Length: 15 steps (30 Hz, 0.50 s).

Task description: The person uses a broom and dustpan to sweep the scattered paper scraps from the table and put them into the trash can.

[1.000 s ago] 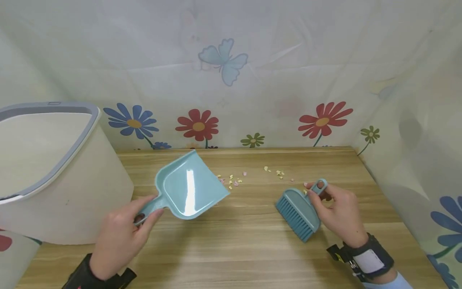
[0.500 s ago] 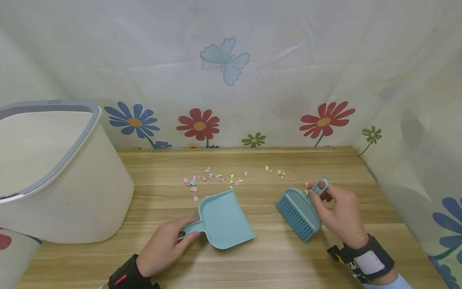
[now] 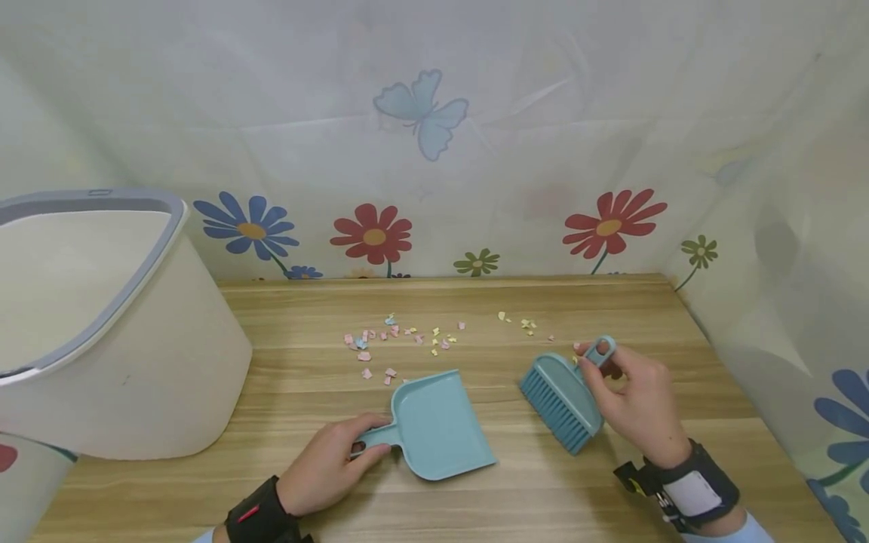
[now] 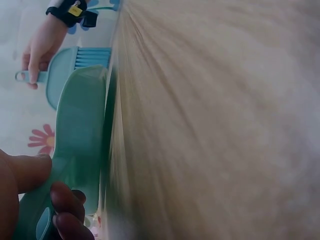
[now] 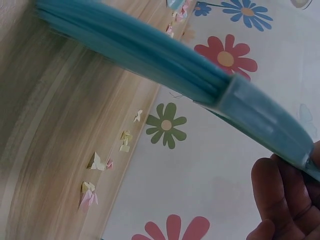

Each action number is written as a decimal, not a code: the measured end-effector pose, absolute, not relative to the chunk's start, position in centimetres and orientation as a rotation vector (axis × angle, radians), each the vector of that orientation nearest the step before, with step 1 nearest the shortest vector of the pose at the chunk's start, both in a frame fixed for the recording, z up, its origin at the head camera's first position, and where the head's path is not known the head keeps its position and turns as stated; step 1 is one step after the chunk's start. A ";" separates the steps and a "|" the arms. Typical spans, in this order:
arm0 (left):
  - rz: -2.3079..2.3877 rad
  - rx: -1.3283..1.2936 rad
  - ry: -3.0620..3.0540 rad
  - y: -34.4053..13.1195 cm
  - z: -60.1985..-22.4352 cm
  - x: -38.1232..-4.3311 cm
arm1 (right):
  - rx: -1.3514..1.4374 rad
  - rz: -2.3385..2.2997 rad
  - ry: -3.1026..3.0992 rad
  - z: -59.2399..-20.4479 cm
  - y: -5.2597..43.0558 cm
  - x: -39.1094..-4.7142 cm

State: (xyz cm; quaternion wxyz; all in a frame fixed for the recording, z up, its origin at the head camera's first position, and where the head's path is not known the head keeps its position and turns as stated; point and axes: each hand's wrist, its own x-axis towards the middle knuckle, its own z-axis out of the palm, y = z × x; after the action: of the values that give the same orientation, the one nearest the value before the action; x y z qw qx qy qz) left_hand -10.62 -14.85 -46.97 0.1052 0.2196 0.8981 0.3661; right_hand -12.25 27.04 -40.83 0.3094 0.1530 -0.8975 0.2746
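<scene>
My left hand (image 3: 333,466) grips the handle of a light blue dustpan (image 3: 441,426), held low at the front middle of the table with its wide edge facing right. In the left wrist view the dustpan (image 4: 80,125) appears edge-on, thumb and fingers around its handle. To the right, my right hand (image 3: 641,400) pinches the handle of a small blue brush (image 3: 562,400), its bristles pointing down and left. The right wrist view shows the brush (image 5: 200,80) above the tabletop. Small pink, yellow and blue paper scraps (image 3: 364,356) lie scattered behind the dustpan and brush.
A tall white bin (image 3: 170,362) with a grey rim stands at the left of the wooden table (image 3: 543,498). A flower-printed curtain (image 3: 529,151) rises along the table's back and right sides.
My left hand has brought the dustpan right, down and toward the front of the table, uncovering pink and blue scraps. The right hand and brush have stayed in place.
</scene>
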 end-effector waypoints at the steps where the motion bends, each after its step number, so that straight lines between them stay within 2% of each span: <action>1: 1.081 0.644 2.642 -14.9 -47.0 -10.6 | 0.410 0.729 -2.371 -40.8 27.0 -12.3; 8: 1.085 0.618 2.618 -15.0 -47.0 -10.5 | 0.460 0.748 -2.326 -39.9 27.7 -13.0; 15: 1.055 0.610 2.602 -15.0 -46.9 -10.7 | 0.439 0.636 -2.220 -39.1 30.5 -14.6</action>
State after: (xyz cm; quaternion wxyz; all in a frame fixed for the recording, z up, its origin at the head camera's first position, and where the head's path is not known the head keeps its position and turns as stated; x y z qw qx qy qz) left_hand -10.67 -15.04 -46.92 0.1336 0.2105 0.8975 0.3638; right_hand -14.60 30.49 -39.11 0.3853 0.1722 -0.8715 0.2497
